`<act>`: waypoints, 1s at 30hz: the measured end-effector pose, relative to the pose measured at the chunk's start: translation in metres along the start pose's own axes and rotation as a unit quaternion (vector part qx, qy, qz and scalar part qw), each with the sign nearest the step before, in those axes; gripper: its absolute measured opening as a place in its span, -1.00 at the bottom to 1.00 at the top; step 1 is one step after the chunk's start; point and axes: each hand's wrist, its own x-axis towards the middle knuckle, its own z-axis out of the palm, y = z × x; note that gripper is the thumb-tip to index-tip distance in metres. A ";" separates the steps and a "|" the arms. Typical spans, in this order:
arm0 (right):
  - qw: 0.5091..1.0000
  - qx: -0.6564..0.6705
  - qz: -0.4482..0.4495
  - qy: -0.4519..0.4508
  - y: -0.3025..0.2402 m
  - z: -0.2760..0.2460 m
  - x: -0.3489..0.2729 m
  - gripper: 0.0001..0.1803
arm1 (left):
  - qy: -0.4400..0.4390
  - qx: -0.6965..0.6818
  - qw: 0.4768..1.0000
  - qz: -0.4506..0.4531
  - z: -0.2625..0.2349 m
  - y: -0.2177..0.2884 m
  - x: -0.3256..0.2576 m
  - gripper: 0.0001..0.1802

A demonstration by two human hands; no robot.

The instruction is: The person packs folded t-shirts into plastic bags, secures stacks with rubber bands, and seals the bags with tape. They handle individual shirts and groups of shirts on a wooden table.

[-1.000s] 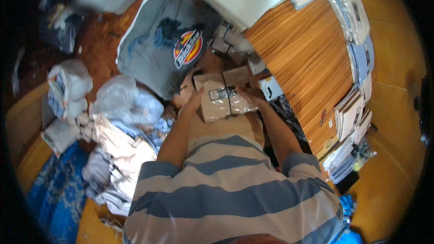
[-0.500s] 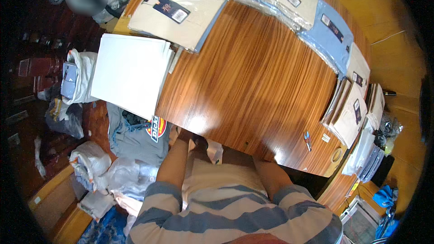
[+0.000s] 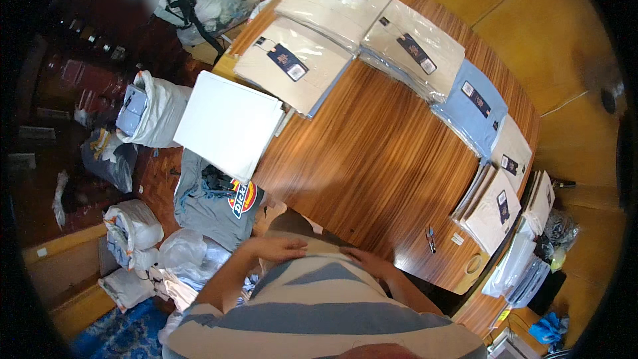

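My left hand [image 3: 276, 247] lies flat against the front of my striped shirt [image 3: 359, 309], its fingers stretched toward the middle. On the other side of the shirt's front rests my right hand [image 3: 367, 262], fingers extended too. Neither hand holds anything. Both are just off the near edge of a brown wood-grain table [image 3: 352, 153]. To the left, a stack of white sheets [image 3: 229, 123] sits at the table's edge. A pair of small thread snips [image 3: 430, 240] lies on the table to the right, near a roll of tape [image 3: 473, 264].
Folded beige garments [image 3: 292, 70] and a blue garment [image 3: 470, 106], bagged and tagged, line the table's far and right edges. A grey garment [image 3: 209, 206] hangs below the white stack. Plastic bags [image 3: 133, 226] and a white sack [image 3: 159, 110] stand on the left.
My hands, hidden below the table edge before, have come up onto the front of my shirt. The view has shifted, showing more of the far-left garments. The table items appear unmoved.
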 end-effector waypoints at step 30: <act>0.536 0.012 0.060 0.842 -0.075 0.126 -0.001 -0.65 | 0.544 -0.279 0.711 0.348 -0.396 0.247 0.091 -0.77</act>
